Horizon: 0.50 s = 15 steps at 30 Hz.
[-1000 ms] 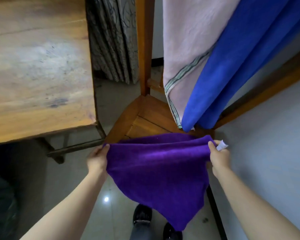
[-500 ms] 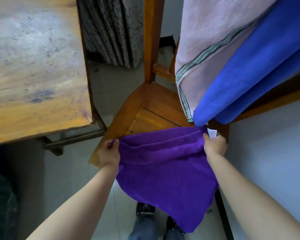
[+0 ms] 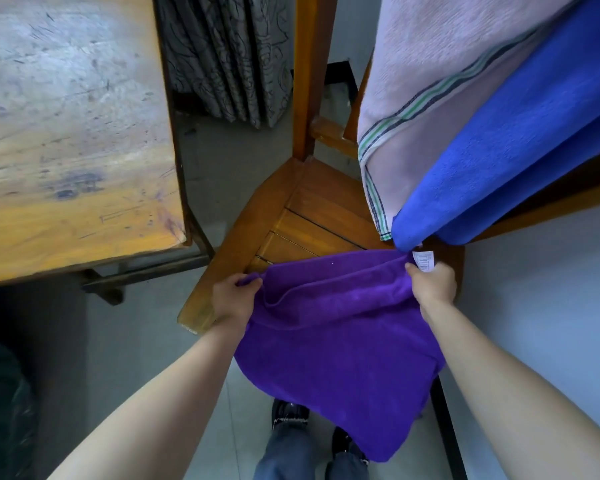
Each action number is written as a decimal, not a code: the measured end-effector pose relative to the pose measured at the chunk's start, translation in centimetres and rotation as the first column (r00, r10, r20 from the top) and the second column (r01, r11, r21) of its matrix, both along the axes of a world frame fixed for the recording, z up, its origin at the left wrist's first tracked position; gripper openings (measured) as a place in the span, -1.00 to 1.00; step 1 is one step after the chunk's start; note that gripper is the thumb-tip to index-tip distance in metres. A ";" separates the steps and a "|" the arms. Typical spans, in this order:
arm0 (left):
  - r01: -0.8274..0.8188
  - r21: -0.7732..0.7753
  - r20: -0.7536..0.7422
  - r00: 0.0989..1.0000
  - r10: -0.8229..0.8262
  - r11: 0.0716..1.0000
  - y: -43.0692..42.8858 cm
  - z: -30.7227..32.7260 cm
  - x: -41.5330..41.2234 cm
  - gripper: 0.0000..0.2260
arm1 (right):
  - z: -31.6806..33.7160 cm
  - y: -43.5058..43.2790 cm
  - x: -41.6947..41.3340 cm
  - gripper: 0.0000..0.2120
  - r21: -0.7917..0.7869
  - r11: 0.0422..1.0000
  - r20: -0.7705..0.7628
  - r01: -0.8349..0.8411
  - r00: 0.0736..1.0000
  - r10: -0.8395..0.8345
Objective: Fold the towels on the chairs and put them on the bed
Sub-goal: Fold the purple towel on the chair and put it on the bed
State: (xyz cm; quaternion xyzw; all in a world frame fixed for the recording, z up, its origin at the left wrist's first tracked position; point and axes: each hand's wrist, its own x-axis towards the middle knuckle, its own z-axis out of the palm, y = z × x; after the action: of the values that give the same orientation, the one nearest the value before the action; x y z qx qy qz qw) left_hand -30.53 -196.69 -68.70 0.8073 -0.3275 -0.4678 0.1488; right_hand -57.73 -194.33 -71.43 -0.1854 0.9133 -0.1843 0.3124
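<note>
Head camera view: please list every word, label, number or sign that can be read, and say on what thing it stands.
On the white tag at the corner of the purple towel, by the right hand: a barcode and fine print, too small to read.
No other text shows: none on the pink striped towel, the blue towel, the wooden chair or the table.

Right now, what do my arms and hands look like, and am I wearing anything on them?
Nothing is worn on them, as far as this view shows. The left hand and right hand have no gloves, and no rings show on the sides in view. The left forearm and right forearm show no sleeve, watch or bracelet up to the picture's edge.
</note>
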 end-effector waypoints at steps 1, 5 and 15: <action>-0.003 -0.004 0.020 1.000 0.003 1.000 0.1 -0.1 -0.2 -0.92 | 0.1 0.1 -0.1 -0.75 -0.033 0.999 0.031 0.029 0.999 -0.028; -0.045 -0.004 0.064 0.997 0.045 0.999 0.3 0.0 -1.3 -0.94 | 0.6 0.9 -0.3 -0.74 -0.127 0.986 0.135 0.104 0.987 -0.086; -0.219 0.014 -0.074 0.973 0.220 0.976 1.8 1.8 -2.0 -0.92 | 2.8 2.5 -1.0 -0.72 -0.235 0.944 0.283 0.233 0.945 -0.163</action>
State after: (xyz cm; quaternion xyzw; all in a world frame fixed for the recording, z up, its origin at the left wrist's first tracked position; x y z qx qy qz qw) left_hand -32.51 -194.92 -66.92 0.8210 -0.2289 -0.4793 0.2093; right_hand -58.74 -191.81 -68.64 -0.1063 0.8455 -0.3581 0.3815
